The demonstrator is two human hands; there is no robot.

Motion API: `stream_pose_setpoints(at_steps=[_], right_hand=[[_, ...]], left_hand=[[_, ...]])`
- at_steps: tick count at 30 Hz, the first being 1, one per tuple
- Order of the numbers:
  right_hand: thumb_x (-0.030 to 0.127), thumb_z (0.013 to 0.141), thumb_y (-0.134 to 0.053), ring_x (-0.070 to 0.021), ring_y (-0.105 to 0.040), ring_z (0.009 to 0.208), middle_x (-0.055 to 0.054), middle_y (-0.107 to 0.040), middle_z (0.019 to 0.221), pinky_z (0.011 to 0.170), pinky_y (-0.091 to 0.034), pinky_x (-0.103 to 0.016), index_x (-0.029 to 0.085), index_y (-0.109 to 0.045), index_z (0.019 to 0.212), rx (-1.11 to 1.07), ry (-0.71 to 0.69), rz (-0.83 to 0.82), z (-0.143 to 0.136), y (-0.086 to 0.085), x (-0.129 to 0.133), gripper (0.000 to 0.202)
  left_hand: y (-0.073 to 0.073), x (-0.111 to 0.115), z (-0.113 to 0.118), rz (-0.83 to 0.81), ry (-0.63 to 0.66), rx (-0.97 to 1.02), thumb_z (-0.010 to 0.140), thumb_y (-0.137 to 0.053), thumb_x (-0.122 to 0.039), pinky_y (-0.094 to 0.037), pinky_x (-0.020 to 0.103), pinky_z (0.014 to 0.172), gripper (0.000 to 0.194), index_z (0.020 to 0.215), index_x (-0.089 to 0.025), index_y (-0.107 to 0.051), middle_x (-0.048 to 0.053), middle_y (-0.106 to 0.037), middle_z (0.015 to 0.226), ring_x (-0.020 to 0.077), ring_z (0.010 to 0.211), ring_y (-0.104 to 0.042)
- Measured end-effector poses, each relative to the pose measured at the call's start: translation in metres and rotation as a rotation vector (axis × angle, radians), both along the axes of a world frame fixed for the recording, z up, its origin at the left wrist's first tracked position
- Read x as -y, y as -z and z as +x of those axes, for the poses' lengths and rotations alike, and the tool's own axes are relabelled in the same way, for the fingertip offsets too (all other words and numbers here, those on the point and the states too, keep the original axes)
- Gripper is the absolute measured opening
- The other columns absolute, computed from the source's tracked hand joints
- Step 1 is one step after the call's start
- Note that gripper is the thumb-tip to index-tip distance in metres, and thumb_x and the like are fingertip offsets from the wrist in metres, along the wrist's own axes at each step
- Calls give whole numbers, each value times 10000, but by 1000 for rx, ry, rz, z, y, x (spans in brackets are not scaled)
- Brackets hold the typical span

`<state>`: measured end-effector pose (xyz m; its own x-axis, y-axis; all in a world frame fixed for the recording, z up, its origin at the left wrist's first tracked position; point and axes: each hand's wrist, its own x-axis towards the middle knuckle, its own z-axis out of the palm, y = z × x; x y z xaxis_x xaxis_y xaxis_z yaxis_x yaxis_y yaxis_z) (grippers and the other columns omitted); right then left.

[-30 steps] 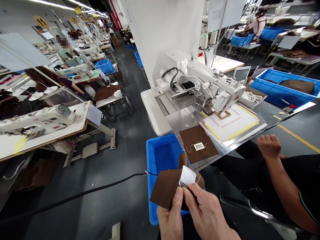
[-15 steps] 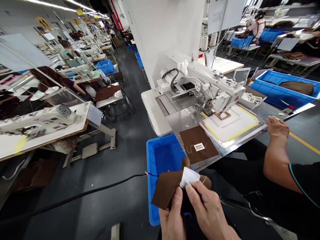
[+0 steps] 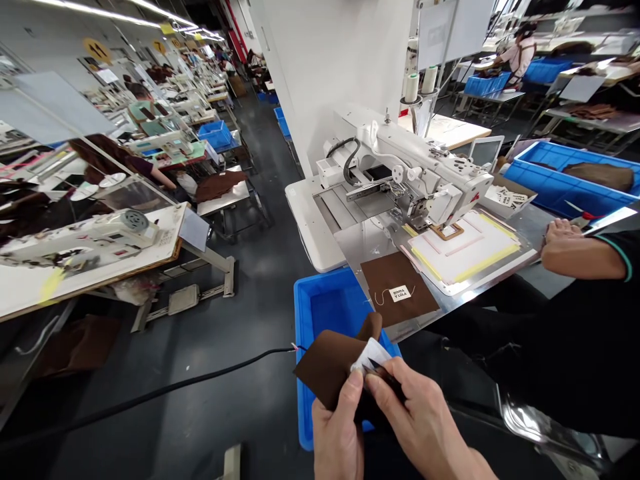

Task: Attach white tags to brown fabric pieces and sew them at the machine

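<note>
My left hand (image 3: 343, 427) pinches a folded piece of brown fabric (image 3: 330, 363), thumb on top. A white patch (image 3: 369, 358) shows on the fabric's turned-up face, by my left thumb tip. My right hand (image 3: 417, 407) is closed around small dark thread snips (image 3: 383, 373), mostly hidden by the fingers; their pointed tips lie against the white patch. Beyond my hands, a flat brown fabric panel (image 3: 395, 307) with a white printed label (image 3: 400, 293) and loose thread ends lies on the metal table edge.
A blue bin (image 3: 305, 333) stands below my hands. Behind the panel is a white sewing machine (image 3: 425, 173) with a white template plate (image 3: 470, 253). At right, a co-worker's hand (image 3: 563, 230) rests on the table near another blue bin (image 3: 545, 177). A black cable (image 3: 200, 373) crosses at left.
Dark snips tips now show in my right hand at the white patch, where fingers pinched a thread before. The fabric has tilted slightly. The co-worker's arm has shifted right and back.
</note>
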<state>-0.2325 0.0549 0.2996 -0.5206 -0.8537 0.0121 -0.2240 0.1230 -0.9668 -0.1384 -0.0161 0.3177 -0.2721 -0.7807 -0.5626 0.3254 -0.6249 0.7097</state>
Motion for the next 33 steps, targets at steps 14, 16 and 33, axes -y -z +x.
stream_pose_setpoints(at_steps=[14,16,33], right_hand=[[415,1177,-494,-151,-501,639,21,-563,792,589,-383,-245,192,-573,930,-25,-52,-18,1,5,-5,342],[415,1179,-496,-151,-490,629,23,-561,786,582,-376,-250,193,-569,930,-32,-54,-14,1,5,-5,342],[403,1210,-433,-130,-414,576,34,-496,745,546,-312,-253,191,-523,877,-23,-69,-107,4,8,-3,405]], left_hand=[[12,1,13,-63,97,97,795,-869,-439,-564,397,979,410,1023,-120,-751,128,-762,1053,330,1124,-691],[13,1,14,-57,100,104,803,-864,-443,-564,397,978,420,1041,-118,-745,129,-761,1061,330,1128,-689],[9,-2,11,68,15,47,678,-956,-392,-607,275,847,376,866,-121,-774,68,-749,881,164,821,-688]])
